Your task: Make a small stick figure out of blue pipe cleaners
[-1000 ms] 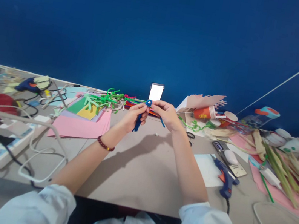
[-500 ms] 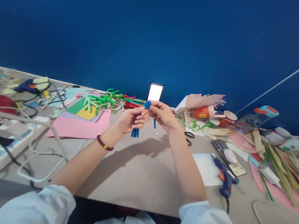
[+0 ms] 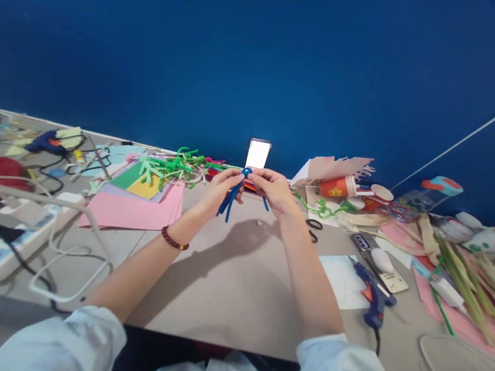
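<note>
Both hands meet in the middle of the head view, raised over the table. Between them is a bundle of blue pipe cleaners, knotted or coiled at the top, with several loose ends hanging down. My left hand pinches the bundle from the left, and a beaded bracelet circles that wrist. The fingertips of my right hand are closed on the top of the same bundle, and one blue end sticks out below them. Fingers partly hide the knot.
A lit phone screen stands behind the hands. Leftward lie green pipe cleaners, pink paper and a power strip. On the right are black scissors, a glue gun, a phone, paper cups and corn husks.
The left fingers have uncurled somewhat and shifted around the blue bundle. Its hanging ends now spread and tilt differently. The right hand stays nearly in place.
</note>
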Demonstrator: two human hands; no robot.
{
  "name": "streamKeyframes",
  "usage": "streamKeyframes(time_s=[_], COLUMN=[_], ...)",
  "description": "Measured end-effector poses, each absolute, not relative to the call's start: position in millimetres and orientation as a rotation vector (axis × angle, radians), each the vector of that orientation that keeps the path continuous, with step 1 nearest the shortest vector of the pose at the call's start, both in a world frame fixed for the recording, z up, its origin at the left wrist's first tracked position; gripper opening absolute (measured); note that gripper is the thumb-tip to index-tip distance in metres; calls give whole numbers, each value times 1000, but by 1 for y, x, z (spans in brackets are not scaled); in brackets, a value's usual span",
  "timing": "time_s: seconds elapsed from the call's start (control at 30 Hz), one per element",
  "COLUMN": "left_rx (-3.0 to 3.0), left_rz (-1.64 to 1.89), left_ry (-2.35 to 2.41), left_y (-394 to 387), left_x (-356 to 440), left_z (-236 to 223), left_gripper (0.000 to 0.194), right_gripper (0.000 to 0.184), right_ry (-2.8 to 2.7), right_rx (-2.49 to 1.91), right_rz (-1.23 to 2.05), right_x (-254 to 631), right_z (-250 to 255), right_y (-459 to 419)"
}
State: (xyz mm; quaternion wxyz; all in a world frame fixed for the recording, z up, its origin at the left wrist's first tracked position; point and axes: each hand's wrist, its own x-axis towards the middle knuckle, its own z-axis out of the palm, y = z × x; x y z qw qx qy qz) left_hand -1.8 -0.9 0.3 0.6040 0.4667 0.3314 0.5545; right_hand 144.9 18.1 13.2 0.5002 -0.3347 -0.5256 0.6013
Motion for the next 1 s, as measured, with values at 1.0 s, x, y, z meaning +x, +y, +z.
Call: streamKeyframes(time_s=[1.0], left_rx=[1010], left_rz=[1195], left_ry=[700], left_y=[-2], left_x=[-2], left_z=[-3], left_gripper=[25], right_gripper=[30], right_ry=[-1341], right_rx=[-863], right_rz=[1401], right_x=[142], right_z=[19], right_y=[13])
